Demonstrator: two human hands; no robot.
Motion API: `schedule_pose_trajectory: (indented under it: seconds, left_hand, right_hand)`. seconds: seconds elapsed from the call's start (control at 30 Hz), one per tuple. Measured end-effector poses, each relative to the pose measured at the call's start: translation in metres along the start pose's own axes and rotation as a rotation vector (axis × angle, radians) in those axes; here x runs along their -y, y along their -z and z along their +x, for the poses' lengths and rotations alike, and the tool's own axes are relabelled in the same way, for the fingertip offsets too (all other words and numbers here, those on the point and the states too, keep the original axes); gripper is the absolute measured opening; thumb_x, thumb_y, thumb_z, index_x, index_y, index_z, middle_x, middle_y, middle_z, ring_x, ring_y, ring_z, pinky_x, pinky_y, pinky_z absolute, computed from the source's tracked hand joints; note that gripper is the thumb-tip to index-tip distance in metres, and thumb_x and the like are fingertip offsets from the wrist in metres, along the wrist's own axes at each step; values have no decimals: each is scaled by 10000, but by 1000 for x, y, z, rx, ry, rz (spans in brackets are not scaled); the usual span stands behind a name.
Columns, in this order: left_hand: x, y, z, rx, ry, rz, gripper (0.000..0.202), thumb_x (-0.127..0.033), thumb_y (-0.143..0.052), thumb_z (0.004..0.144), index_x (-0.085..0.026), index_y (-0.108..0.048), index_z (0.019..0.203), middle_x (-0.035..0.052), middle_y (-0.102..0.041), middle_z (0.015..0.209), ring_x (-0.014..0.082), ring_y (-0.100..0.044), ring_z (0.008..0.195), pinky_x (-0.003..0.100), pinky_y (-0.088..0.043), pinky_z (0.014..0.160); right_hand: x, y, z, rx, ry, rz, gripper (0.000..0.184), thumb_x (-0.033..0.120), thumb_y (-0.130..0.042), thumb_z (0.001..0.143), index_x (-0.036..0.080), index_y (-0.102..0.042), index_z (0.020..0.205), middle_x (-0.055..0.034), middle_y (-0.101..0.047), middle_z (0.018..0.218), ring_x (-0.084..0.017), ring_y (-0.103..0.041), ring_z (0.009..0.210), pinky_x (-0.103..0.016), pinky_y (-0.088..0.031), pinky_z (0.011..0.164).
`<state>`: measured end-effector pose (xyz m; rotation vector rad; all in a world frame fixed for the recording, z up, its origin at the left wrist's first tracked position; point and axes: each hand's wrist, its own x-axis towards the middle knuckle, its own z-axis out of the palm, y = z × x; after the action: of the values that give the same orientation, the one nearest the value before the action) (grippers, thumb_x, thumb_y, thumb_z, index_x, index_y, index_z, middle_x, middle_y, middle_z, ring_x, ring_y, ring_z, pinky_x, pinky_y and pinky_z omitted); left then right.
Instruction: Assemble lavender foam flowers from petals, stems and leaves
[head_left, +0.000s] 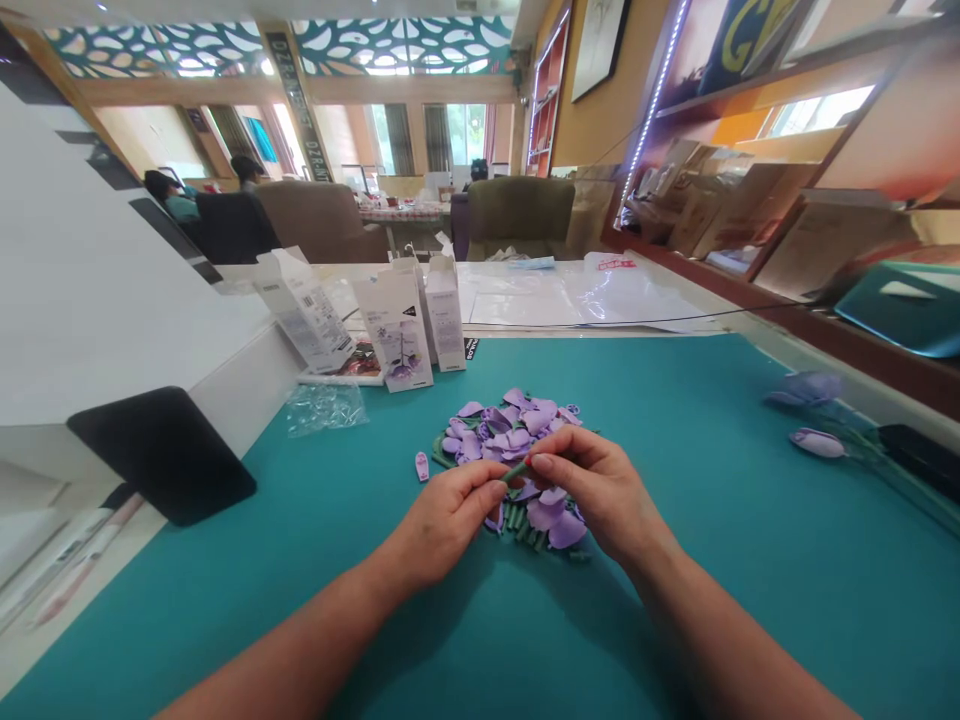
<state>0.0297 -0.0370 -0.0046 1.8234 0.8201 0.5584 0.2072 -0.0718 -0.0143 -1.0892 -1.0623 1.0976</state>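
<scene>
Over the middle of the mat, my left hand point(456, 515) is closed, pinching a short green stem piece point(514, 472) between thumb and fingers. My right hand point(604, 490) pinches the other end of that piece. A small red bit point(528, 461) shows at the right fingertips; its kind cannot be made out. Just behind and below the hands lies a heap of lilac plastic petals point(510, 440), partly hidden by the fingers. Several short green stem pieces point(517, 520) lie at its near side. One small lilac part point(421, 466) sits apart on the left.
The green mat point(337, 560) covers the table. White flower-kit boxes point(397, 330) stand at the back left, with a clear plastic bag point(326, 408) before them. A black tablet-like panel point(161, 455) leans at left. Lilac flowers on stems point(817, 442) lie at right.
</scene>
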Motion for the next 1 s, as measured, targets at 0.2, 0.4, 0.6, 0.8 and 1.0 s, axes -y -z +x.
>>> schedule_pose_trajectory:
  seconds: [0.2, 0.4, 0.6, 0.8, 1.0]
  left_hand:
    - [-1, -2, 0, -25, 7, 4, 267, -329, -420, 894, -146, -592, 805, -27, -453, 624, 115, -405, 591, 233, -336, 564]
    - [1, -3, 1, -57, -30, 42, 254, -325, -425, 883, -157, -564, 753, -21, -457, 634, 122, -417, 613, 233, -333, 575]
    - [2, -2, 1, -57, -37, 56, 259, -320, -418, 881, -157, -566, 743, -19, -466, 630, 125, -433, 619, 233, -341, 587]
    - [0, -2, 0, -59, -42, 79, 260, -312, -417, 882, -151, -598, 787, -13, -494, 646, 130, -461, 642, 230, -356, 604]
    - [-2, -1, 0, -51, -20, 100, 282, -315, -408, 889, -151, -623, 807, -10, -503, 643, 134, -468, 638, 229, -366, 590]
  right_hand:
    - [-1, -3, -2, 26, 52, -33, 189, 360, -747, 702, 193, -659, 697, -4, -678, 657, -135, -608, 619, -266, -493, 598]
    - [-5, -5, -3, 21, 106, -81, 166, 345, -719, 732, 195, -652, 711, 1, -667, 663, -131, -598, 631, -261, -488, 612]
    - [-5, -5, -2, 25, 115, -100, 214, 395, -716, 726, 199, -638, 691, -3, -661, 656, -144, -601, 633, -284, -497, 618]
    - [-6, -5, -2, 53, 104, -81, 194, 375, -719, 722, 197, -649, 690, -4, -682, 654, -144, -624, 630, -278, -511, 615]
    - [-3, -2, -1, 62, 77, -115, 68, 270, -710, 713, 205, -695, 701, -1, -715, 671, -135, -649, 642, -252, -519, 617]
